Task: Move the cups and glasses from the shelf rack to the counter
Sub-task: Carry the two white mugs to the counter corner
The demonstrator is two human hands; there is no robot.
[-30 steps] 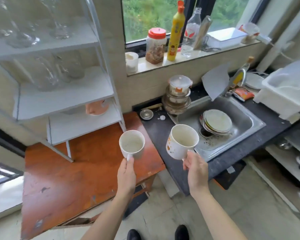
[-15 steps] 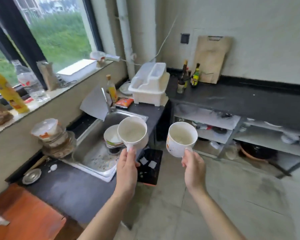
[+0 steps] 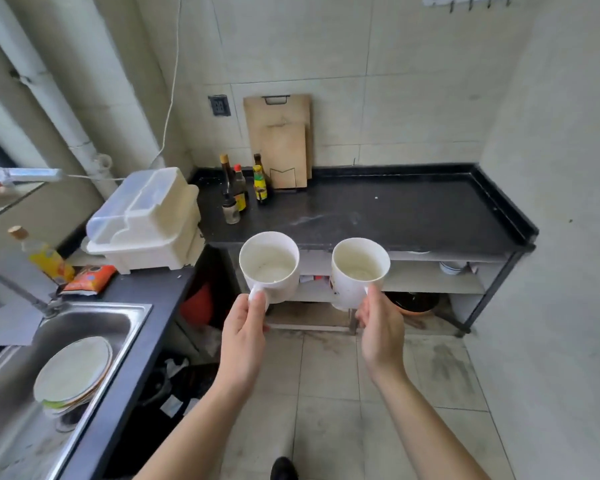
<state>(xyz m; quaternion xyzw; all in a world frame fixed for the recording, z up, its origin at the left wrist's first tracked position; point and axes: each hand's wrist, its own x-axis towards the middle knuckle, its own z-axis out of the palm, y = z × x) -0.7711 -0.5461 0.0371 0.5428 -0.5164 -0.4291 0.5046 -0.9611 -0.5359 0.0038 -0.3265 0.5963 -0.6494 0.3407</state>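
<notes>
Cups: two white mugs, upright, empty, insides stained; left cup (image 3: 269,265) plain, right cup (image 3: 358,271) with a small print on its side.
Where: both held in the air, just short of the black surface (image 3: 413,209).
Hands: left hand (image 3: 242,337) pinches its cup's handle; right hand (image 3: 381,332) pinches the other's.
Count: two cups, two boards, four bottles by the wall.
Change: the view has swung right; the surface now lies straight ahead, sink (image 3: 21,375) at far left.

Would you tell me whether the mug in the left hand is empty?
Empty: the mug shows its bare white bottom, no liquid.
</notes>
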